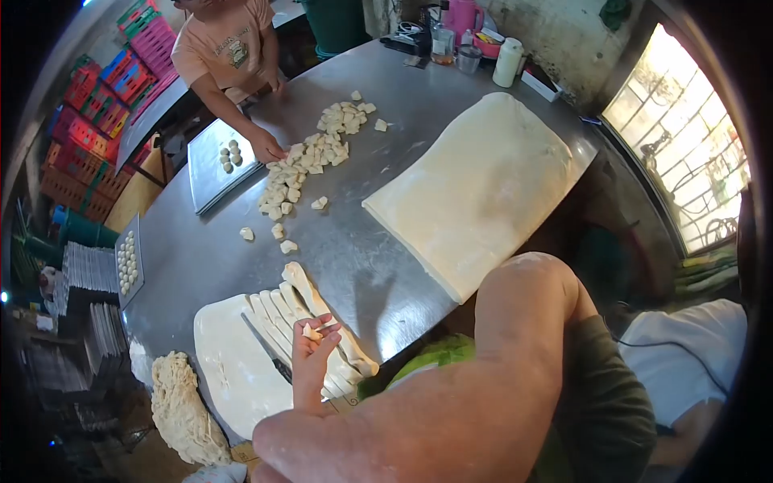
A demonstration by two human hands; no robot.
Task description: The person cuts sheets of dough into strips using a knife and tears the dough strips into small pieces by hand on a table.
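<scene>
We are at a broad grey metal table [177,253], dusted with flour in places. A barred window [684,133] glares on our right, stacked crates [93,121] fill the far left, and a person [221,60] is across from us. A wide dough sheet [491,185] lies beyond a partly sliced slab [217,338]. Dough chunks [306,165] are heaped mid-table. Our left hand [310,354], fingers curled loosely, holds a small dough piece [309,332] above the cut strips [282,314].

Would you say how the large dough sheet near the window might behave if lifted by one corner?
The large dough sheet would probably sag and stretch, given its soft, curving outline. It is likely heavy, covering a broad stretch of table. Its apparently powdery surface suggests it might slide.
</scene>
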